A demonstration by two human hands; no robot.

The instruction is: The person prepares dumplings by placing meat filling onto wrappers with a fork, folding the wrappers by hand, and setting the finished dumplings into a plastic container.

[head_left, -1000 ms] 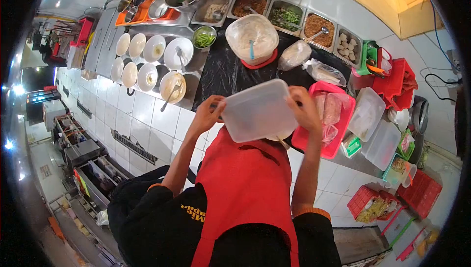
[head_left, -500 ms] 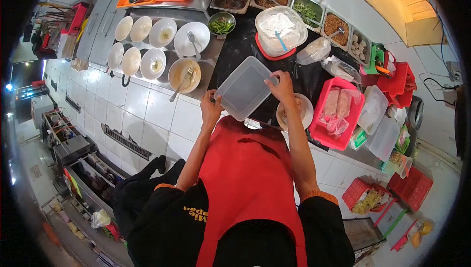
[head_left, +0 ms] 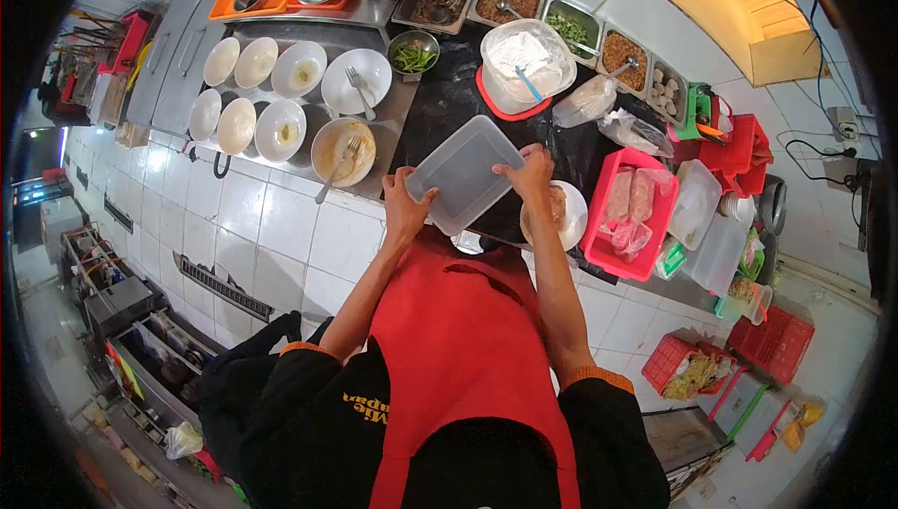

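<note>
A rectangular translucent plastic container [head_left: 466, 175] is held at the near edge of a black-covered surface [head_left: 440, 121], gripped at opposite sides by a person's bare hands. The left hand [head_left: 529, 172] clamps its right side, thumb on the rim; the right hand [head_left: 408, 204] clamps its left side. The two hands are apart, with the container between them.

Just beside the left hand, a white bowl [head_left: 573, 216] holds a brownish-pink food, partly hidden by the forearm. Farther right, a bright pink rectangular tray [head_left: 599, 243] holds clear bags of pinkish meat-like food [head_left: 641, 198].

Beyond the container, a round-cornered clear plastic tub of white powder [head_left: 520, 58], a blue-handled utensil [head_left: 528, 83] in it, rests on a red base [head_left: 496, 103]. Filled plastic bags [head_left: 586, 102] lie to its right, and a row of rectangular metal pans of food [head_left: 506, 0] lines the back.

To the left, on bare metal, white bowls [head_left: 281, 131] stand in two rows; a cream-stained bowl [head_left: 344, 152] nearest the container holds a metal fork [head_left: 340, 168]. A small metal bowl of green vegetables [head_left: 412, 53] sits near the tub.
</note>
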